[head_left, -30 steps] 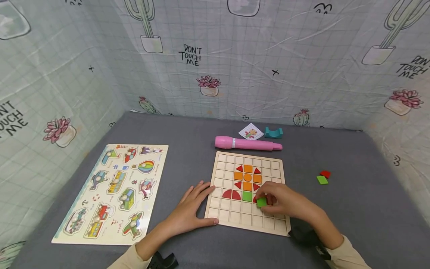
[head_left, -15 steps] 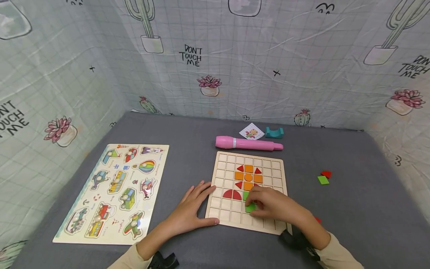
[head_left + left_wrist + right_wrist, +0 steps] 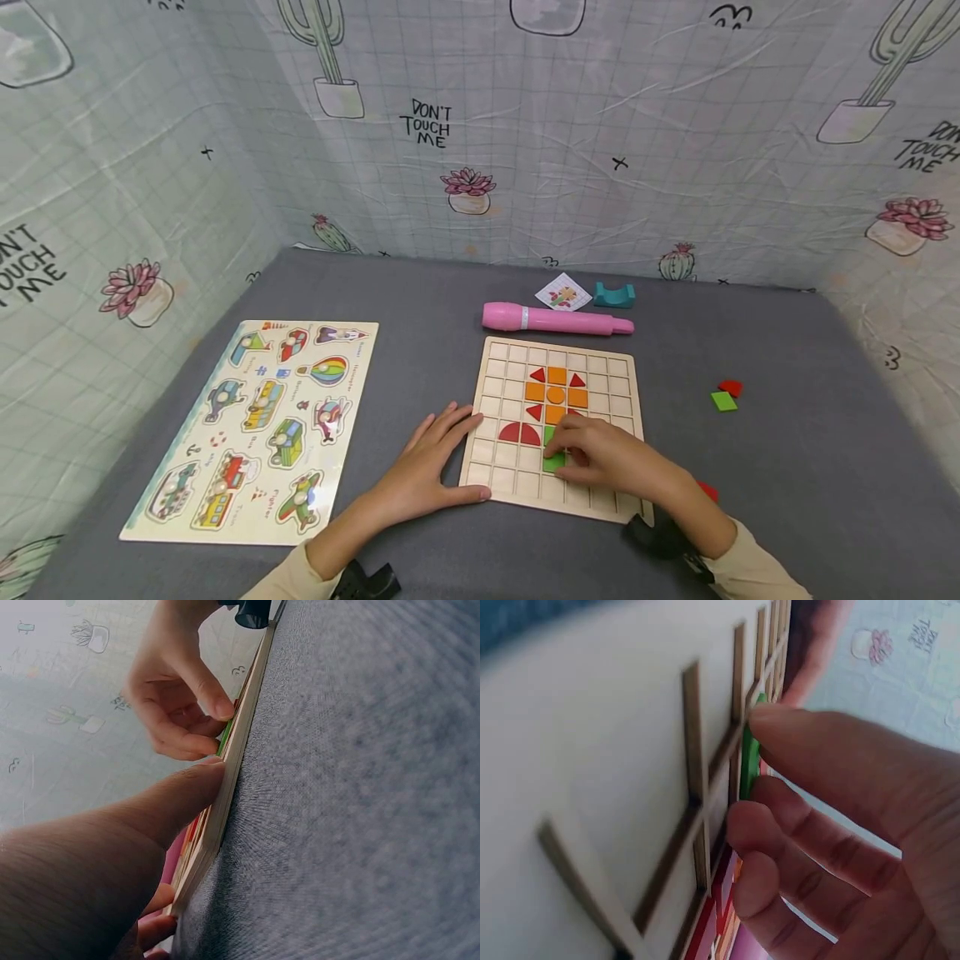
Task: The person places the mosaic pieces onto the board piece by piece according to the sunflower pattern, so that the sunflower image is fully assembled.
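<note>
My right hand (image 3: 611, 454) pinches a green square tile (image 3: 553, 463) between thumb and fingers, at a cell of the wooden grid board (image 3: 525, 486). In the right wrist view, the thumb lies along one edge of the green tile (image 3: 751, 761), low against the grid ridges. Just above it on the board is another green tile (image 3: 549, 434), partly covered by fingers. Orange tiles (image 3: 557, 375), red triangles (image 3: 537, 375) and red quarter-round tiles (image 3: 510, 432) fill nearby cells. With fingers spread, my left hand (image 3: 420, 475) rests at the board's left edge, its thumb on the near corner.
Right of the board lie a loose green tile (image 3: 723, 402) and a red one (image 3: 731, 387); another red piece (image 3: 707, 491) shows beside my right wrist. Behind the board are a pink tube (image 3: 558, 319), a pattern card (image 3: 562, 292) and a teal holder (image 3: 614, 296). A vehicle peg puzzle (image 3: 300, 392) lies left.
My right hand has moved left across the board with the green tile and lowered it into line below the other green tile. My left hand has stayed in place.
</note>
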Demonstrator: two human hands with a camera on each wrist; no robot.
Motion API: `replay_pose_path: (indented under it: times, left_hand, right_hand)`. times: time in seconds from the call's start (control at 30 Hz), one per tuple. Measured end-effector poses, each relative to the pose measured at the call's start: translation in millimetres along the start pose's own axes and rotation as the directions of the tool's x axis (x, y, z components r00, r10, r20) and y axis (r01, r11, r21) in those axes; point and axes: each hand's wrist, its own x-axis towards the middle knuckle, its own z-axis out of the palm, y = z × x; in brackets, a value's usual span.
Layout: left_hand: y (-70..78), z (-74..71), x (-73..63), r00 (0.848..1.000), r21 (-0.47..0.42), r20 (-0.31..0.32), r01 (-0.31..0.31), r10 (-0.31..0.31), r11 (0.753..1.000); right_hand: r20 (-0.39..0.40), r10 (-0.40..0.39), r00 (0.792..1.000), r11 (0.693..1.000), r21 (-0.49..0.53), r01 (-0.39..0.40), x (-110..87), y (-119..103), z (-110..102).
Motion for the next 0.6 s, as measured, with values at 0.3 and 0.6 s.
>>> replay_pose_path:
  times: [0.3,0.6]
  left_hand:
    - [2.0,-0.5,1.3,1.000,0.001,0.002,-0.001,0.001,1.000]
    - [2.4,-0.9,0.2,1.000,-0.004,0.001,-0.002,0.002,1.000]
  right_hand:
    - [-0.017,0.027,0.999,0.999,0.022,-0.027,-1.4,-0.6,1.2]
    - [-0.052,-0.007,0.999,0.998,0.058,0.010,-11.0,6.4,-1.6]
